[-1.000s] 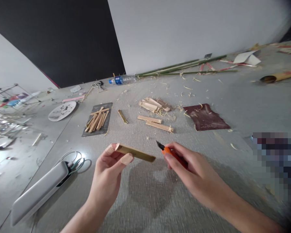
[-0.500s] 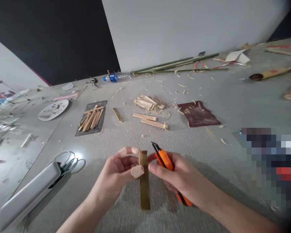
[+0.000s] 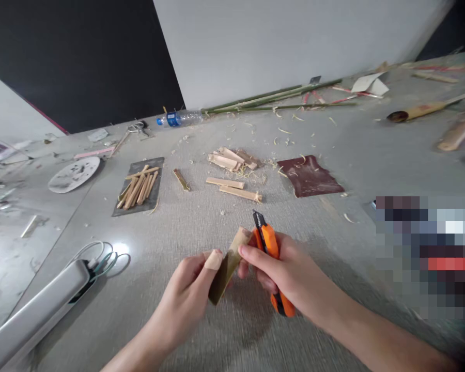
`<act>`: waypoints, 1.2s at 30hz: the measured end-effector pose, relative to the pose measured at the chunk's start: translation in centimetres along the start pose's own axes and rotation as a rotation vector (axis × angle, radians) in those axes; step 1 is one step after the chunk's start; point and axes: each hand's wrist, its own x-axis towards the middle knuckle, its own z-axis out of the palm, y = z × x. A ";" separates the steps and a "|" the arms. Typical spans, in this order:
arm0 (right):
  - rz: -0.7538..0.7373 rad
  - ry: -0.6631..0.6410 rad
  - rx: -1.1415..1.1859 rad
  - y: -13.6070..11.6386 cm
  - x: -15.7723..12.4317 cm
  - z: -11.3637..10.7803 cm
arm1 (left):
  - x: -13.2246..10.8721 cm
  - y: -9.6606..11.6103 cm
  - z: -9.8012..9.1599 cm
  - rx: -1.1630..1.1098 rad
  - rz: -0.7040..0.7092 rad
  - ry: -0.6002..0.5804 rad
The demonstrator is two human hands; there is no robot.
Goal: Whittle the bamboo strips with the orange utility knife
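Note:
My left hand (image 3: 189,289), with a plaster on its thumb, grips a flat greenish bamboo strip (image 3: 227,269) by its left edge. The strip leans, its pale upper end to the right. My right hand (image 3: 282,268) is wrapped round an orange and black utility knife (image 3: 270,241), blade pointing up and away. Its thumb and a fingertip also pinch the upper part of the strip. Beyond the hands lie two pale bamboo strips (image 3: 240,194) and a small pile of bamboo pieces (image 3: 230,159) among curled shavings.
Bamboo sticks (image 3: 141,188) lie on a dark sheet (image 3: 155,170). Brown sandpaper (image 3: 313,178) is right of the pile. A power bank (image 3: 42,305) with cables lies at left, near a white plate (image 3: 73,175). A water bottle (image 3: 182,118) and green bamboo stalks (image 3: 271,99) lie along the wall.
The bamboo strip has turned from upright to a rightward lean and its top end now shows pale. My right thumb has come onto it; my left thumb has shifted to its edge.

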 end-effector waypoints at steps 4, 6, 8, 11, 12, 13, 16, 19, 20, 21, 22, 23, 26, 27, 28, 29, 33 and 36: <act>0.014 -0.022 0.008 -0.1 0.0 0.1 | -0.1 0.2 0.0 0.070 0.069 0.004; 0.018 -0.026 0.012 0.0 0.0 0.0 | 0.0 0.3 0.0 0.082 0.082 -0.009; 0.014 -0.034 0.009 0.0 0.0 0.0 | 0.2 0.2 0.1 0.075 0.051 -0.019; 0.009 -0.043 -0.032 0.1 0.0 0.0 | 0.6 0.2 0.2 0.060 -0.029 0.007; 0.004 -0.038 -0.051 0.2 -0.1 0.0 | 0.7 0.2 0.3 0.055 -0.050 0.023; -0.011 -0.029 -0.071 0.3 -0.2 -0.1 | 0.7 0.2 0.3 0.043 -0.066 0.043; -0.114 0.020 -0.170 0.5 -0.7 0.0 | 0.9 0.4 0.4 -0.054 -0.096 0.099; -0.202 0.067 -0.416 0.4 -1.1 0.0 | 1.0 0.6 0.2 -0.181 -0.119 0.165; -0.216 0.071 -0.508 0.3 -1.2 0.1 | 1.0 0.6 0.2 -0.223 -0.128 0.174; -0.228 0.070 -0.586 0.3 -1.3 0.1 | 1.1 0.6 0.1 -0.266 -0.136 0.174; -0.242 0.065 -0.645 0.3 -1.3 0.2 | 1.2 0.5 0.1 -0.311 -0.147 0.165; -0.258 0.059 -0.684 0.3 -1.3 0.2 | 1.3 0.4 0.0 -0.353 -0.159 0.152; -0.289 0.043 -0.743 0.4 -1.3 0.4 | 1.6 0.1 -0.1 -0.431 -0.185 0.127; -0.290 0.034 -0.753 0.5 -1.3 0.4 | 1.6 0.0 -0.1 -0.441 -0.189 0.122; -0.286 0.031 -0.758 0.5 -1.3 0.4 | 1.6 0.0 -0.1 -0.447 -0.192 0.117; -0.281 0.030 -0.758 0.5 -1.3 0.4 | 1.6 0.0 0.0 -0.453 -0.195 0.112; -0.278 0.072 -0.740 0.4 -1.0 0.3 | 1.3 0.0 0.0 -0.438 -0.204 0.109; -0.280 0.066 -0.734 0.1 -1.0 0.2 | 1.1 0.1 0.1 -0.398 -0.179 0.139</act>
